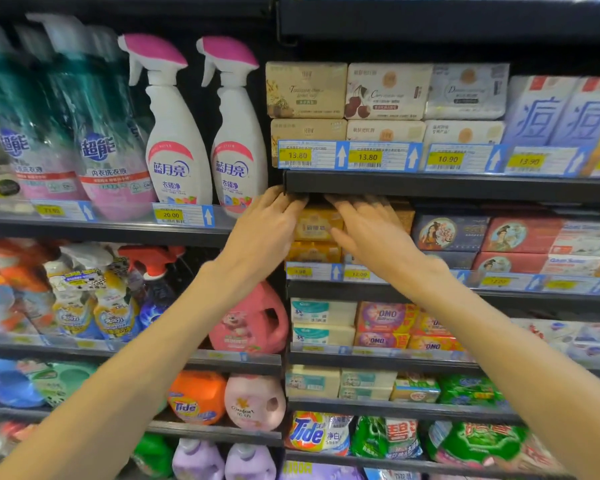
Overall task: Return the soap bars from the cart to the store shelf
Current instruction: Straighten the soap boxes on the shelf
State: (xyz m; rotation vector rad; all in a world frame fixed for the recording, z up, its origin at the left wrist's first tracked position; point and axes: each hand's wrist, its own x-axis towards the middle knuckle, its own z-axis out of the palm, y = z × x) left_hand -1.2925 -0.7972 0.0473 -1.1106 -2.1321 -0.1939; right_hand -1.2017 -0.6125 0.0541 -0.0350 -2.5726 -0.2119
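Note:
A stack of yellow soap bars (317,227) sits at the left end of the second shelf (520,296), under the dark rail of the shelf above. My left hand (267,233) reaches in from the left, its straight fingers touching the top soap bar's upper left edge. My right hand (369,233) reaches in from the right with fingers spread and slightly blurred; its thumb lies across the bar's right front. What lies under the right palm is hidden. The cart is out of view.
Beige soap packs (347,91) fill the shelf above, and blue and red soap boxes (499,237) stand right of my hands. White spray bottles (238,140) and detergent jugs (253,323) crowd the left bay. Laundry soap and washing powder fill the lower shelves.

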